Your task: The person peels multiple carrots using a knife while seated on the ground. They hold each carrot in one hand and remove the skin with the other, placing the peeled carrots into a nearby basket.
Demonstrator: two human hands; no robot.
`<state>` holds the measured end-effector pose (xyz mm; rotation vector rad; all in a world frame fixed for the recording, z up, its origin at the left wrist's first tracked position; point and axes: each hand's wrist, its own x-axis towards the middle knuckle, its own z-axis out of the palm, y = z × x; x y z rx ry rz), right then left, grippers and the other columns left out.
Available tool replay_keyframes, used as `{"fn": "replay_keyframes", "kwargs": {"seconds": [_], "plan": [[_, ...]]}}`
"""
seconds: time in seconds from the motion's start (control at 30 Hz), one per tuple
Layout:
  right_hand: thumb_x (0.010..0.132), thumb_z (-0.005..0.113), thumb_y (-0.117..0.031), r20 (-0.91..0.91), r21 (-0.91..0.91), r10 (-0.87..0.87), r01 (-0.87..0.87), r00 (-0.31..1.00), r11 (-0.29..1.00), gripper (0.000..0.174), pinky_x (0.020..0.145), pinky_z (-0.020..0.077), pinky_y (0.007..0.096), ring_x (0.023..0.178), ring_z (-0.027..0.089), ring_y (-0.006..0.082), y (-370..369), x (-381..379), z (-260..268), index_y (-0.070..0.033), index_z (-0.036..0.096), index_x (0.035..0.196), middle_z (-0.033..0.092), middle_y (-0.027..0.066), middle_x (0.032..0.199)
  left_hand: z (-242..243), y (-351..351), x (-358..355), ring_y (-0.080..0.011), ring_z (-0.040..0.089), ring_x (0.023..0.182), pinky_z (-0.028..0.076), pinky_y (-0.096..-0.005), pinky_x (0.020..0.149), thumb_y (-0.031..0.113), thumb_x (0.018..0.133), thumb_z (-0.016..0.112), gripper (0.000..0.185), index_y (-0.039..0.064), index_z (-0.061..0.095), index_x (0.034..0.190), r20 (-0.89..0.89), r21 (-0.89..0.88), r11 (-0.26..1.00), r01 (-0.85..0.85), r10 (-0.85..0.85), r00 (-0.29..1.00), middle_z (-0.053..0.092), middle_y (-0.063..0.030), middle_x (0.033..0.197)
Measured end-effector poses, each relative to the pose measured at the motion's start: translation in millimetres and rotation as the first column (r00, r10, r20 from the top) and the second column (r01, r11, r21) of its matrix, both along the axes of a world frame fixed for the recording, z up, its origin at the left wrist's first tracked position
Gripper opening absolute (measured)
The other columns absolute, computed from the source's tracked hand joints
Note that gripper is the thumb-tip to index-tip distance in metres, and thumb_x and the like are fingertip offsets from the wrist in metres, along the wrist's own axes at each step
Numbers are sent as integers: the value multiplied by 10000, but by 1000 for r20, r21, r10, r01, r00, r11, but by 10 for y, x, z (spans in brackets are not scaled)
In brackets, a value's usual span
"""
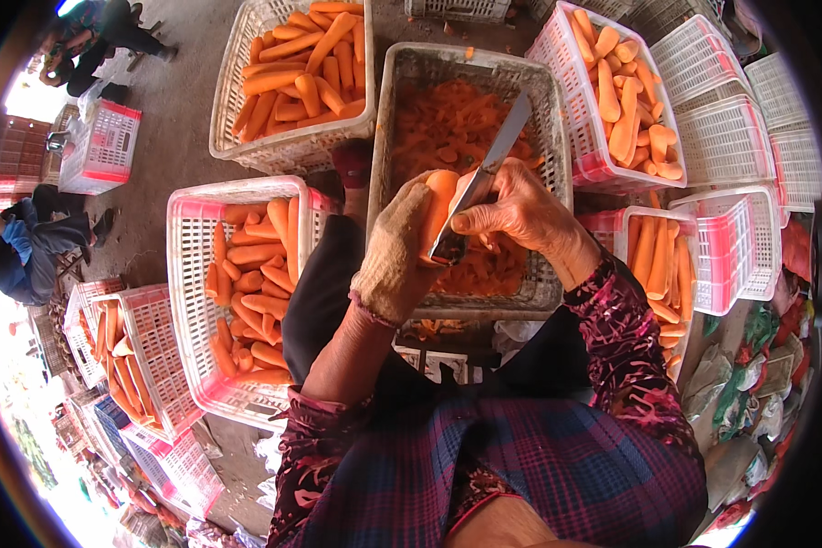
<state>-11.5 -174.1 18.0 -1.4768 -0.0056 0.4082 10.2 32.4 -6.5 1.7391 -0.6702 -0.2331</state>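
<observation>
My left hand (pixel 399 240), in a beige knit glove, grips a peeled-looking carrot (pixel 441 194) held upright in front of me. My bare right hand (pixel 520 212) holds a long-bladed knife (pixel 503 133), its dark handle end low by the carrot and its blade pointing up and away. The thumb presses along the knife close to the carrot's right side. Below both hands stands a grimy plastic crate (pixel 466 53). Orange carrot peelings and scraps (pixel 445 113) cover its bottom. The carrot's lower end is partly hidden by my fingers.
Carrot-filled crates stand around me: far left (pixel 219 130), near left (pixel 178 288), far right (pixel 562 103) and near right (pixel 688 342). Stacked white and pink crates (pixel 723 140) line the right. At the left, a seated person (pixel 34 246) and another person (pixel 103 41) are beyond the crates.
</observation>
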Motion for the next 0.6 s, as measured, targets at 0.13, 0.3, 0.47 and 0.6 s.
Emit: {"fn": "replay_keyframes", "kwargs": {"seconds": [0.13, 0.3, 0.47, 0.6], "plan": [[882, 766, -108, 42, -87, -223, 226, 974, 970, 146, 473, 435, 259, 527, 583, 99, -260, 121, -75, 30, 722, 862, 667, 36, 700, 27, 1, -93, -252, 673, 1084, 542, -338, 921, -15, 823, 739, 590, -7, 548, 1381, -294, -149, 988, 39, -82, 952, 669, -143, 1218], [842, 720, -98, 131, -206, -216, 239, 968, 949, 135, 489, 446, 274, 511, 575, 112, -416, 246, -272, 37, 722, 828, 661, 54, 661, -83, -52, -68, -102, 664, 908, 564, -244, 783, -63, 869, 670, 615, 1, 483, 1451, -261, -98, 994, 47, -71, 963, 662, -77, 1151], [798, 756, -138, 127, -75, -277, 287, 953, 955, 184, 477, 415, 277, 467, 549, 123, -369, 278, -315, 37, 732, 748, 630, 56, 574, -81, -32, -78, -150, 670, 980, 568, -287, 821, -10, 898, 685, 548, 15, 514, 1418, -123, -20, 999, 29, -31, 992, 646, -81, 1194], [836, 780, -124, 121, -109, -420, 433, 899, 895, 161, 482, 407, 281, 497, 559, 106, -533, 281, -194, 24, 741, 784, 655, 42, 632, 51, 53, -49, -131, 661, 999, 570, -289, 792, 231, 1038, 609, 444, 54, 512, 1434, -821, -425, 901, -82, -346, 455, 635, -79, 1218]]}}
